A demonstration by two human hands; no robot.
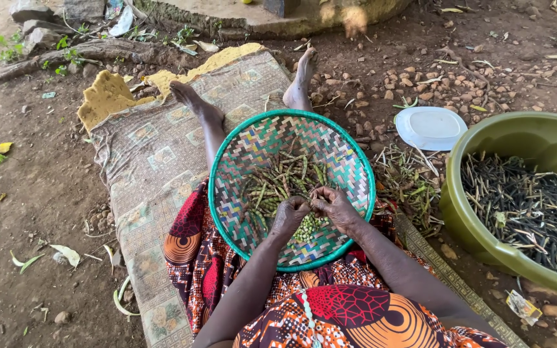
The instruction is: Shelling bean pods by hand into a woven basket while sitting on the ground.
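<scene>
Hands meet over the near half of a round woven tray [228, 169] with a teal rim, which rests on the person's lap: the left hand [289, 214] and the right hand [335, 206] are each pinched shut on a green pod [311, 201] held between them, fingertips nearly touching. Beneath the hands, inside the tray, lies a small heap of shelled green peas [307, 231], with unshelled green pods [278, 175] spread across the tray's centre beyond it. Right of the tray lie discarded husks [407, 187], a white lid [430, 127] and an olive basin [485, 238] of dark pods [530, 212].
</scene>
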